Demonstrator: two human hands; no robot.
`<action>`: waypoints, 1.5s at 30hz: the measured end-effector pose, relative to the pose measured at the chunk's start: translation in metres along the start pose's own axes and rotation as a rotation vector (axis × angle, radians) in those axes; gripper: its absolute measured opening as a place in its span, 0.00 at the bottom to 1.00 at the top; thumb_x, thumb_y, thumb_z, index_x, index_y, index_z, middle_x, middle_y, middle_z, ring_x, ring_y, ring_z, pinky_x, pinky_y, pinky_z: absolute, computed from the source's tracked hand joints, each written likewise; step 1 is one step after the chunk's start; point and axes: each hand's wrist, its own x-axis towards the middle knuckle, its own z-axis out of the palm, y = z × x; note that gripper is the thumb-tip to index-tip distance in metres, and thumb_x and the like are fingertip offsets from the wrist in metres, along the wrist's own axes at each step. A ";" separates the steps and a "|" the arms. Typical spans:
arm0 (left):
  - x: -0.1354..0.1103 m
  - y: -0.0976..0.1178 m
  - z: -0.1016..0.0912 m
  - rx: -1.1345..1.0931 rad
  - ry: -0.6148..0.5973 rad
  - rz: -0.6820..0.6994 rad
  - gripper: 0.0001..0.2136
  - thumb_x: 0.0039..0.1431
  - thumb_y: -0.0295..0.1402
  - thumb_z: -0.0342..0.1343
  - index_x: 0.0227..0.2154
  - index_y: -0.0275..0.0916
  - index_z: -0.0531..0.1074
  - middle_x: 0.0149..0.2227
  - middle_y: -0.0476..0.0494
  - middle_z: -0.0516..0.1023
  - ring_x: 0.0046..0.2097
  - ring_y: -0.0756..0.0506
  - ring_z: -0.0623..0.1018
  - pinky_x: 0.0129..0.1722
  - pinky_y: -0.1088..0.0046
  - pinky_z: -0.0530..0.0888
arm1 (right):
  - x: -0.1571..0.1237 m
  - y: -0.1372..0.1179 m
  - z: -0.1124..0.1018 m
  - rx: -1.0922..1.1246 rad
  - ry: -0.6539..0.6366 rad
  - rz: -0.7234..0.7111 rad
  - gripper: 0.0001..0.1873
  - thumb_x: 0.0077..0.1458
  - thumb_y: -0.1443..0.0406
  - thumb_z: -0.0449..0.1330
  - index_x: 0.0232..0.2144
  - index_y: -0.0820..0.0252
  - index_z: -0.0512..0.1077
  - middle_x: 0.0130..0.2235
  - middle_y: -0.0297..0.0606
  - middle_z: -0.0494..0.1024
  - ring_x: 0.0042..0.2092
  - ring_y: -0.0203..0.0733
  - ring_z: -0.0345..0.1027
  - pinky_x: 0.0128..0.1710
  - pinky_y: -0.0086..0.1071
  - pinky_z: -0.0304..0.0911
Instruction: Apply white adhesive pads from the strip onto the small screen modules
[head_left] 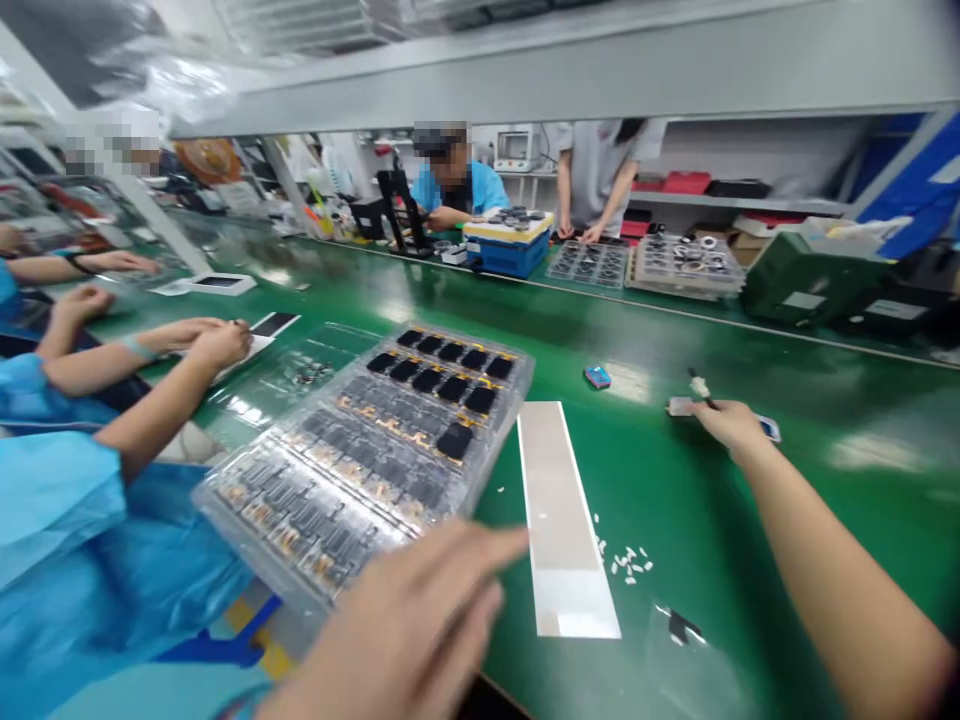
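Left hand (397, 625) open, right hand (731, 425) gripping a thin tool (701, 388).
Blurred left fingers (450, 570) stretch just beside a clear tray (360, 460); right fingertips (709, 412) hide the tool's grip.

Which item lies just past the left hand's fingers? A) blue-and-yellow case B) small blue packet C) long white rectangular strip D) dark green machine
C: the long white rectangular strip lies just beyond the fingers of the left hand on the green workbench.
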 end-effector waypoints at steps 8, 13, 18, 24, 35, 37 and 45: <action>0.081 -0.063 -0.043 0.638 -0.111 -0.113 0.08 0.63 0.36 0.54 0.37 0.38 0.75 0.33 0.44 0.79 0.34 0.41 0.78 0.34 0.69 0.70 | -0.027 0.007 -0.005 -0.100 0.089 0.082 0.16 0.48 0.51 0.64 0.29 0.57 0.70 0.25 0.41 0.72 0.30 0.52 0.69 0.30 0.40 0.58; 0.096 -0.060 -0.023 0.671 -0.099 -0.105 0.07 0.59 0.33 0.55 0.26 0.38 0.70 0.26 0.48 0.71 0.28 0.46 0.74 0.30 0.75 0.64 | -0.105 0.007 -0.021 0.044 0.022 -0.114 0.19 0.51 0.47 0.58 0.28 0.56 0.69 0.22 0.31 0.67 0.25 0.39 0.61 0.27 0.33 0.56; 0.074 -0.031 -0.021 0.605 -0.080 -0.072 0.06 0.60 0.26 0.48 0.28 0.41 0.64 0.21 0.54 0.65 0.22 0.49 0.67 0.26 0.75 0.58 | -0.193 -0.004 -0.039 0.307 0.015 -0.225 0.15 0.58 0.52 0.58 0.27 0.56 0.67 0.23 0.30 0.64 0.23 0.33 0.55 0.22 0.28 0.52; 0.008 0.025 0.037 -0.113 -0.146 -0.051 0.07 0.67 0.26 0.43 0.41 0.44 0.63 0.25 0.52 0.75 0.24 0.49 0.75 0.23 0.76 0.65 | -0.243 -0.030 -0.043 0.410 -0.068 -0.585 0.09 0.60 0.67 0.56 0.27 0.55 0.66 0.19 0.25 0.57 0.20 0.31 0.52 0.21 0.27 0.52; 0.025 -0.004 0.134 -0.698 -0.285 -0.295 0.06 0.71 0.36 0.45 0.40 0.41 0.64 0.31 0.50 0.70 0.31 0.50 0.72 0.30 0.77 0.69 | -0.240 -0.014 -0.032 0.169 -0.041 -0.805 0.09 0.59 0.72 0.58 0.42 0.58 0.71 0.35 0.39 0.77 0.32 0.35 0.73 0.27 0.27 0.68; 0.025 -0.003 0.135 -0.691 -0.291 -0.305 0.06 0.71 0.35 0.45 0.40 0.41 0.65 0.31 0.50 0.70 0.32 0.50 0.72 0.31 0.76 0.69 | -0.240 -0.012 -0.029 0.120 -0.029 -0.805 0.09 0.60 0.72 0.58 0.42 0.59 0.72 0.36 0.40 0.78 0.31 0.35 0.74 0.28 0.28 0.69; 0.020 -0.010 0.139 -0.627 -0.204 -0.285 0.06 0.70 0.33 0.48 0.38 0.41 0.69 0.30 0.51 0.73 0.29 0.51 0.73 0.32 0.78 0.70 | -0.246 -0.013 -0.021 -0.007 0.027 -0.798 0.09 0.61 0.72 0.57 0.43 0.64 0.74 0.38 0.43 0.81 0.34 0.40 0.77 0.29 0.31 0.73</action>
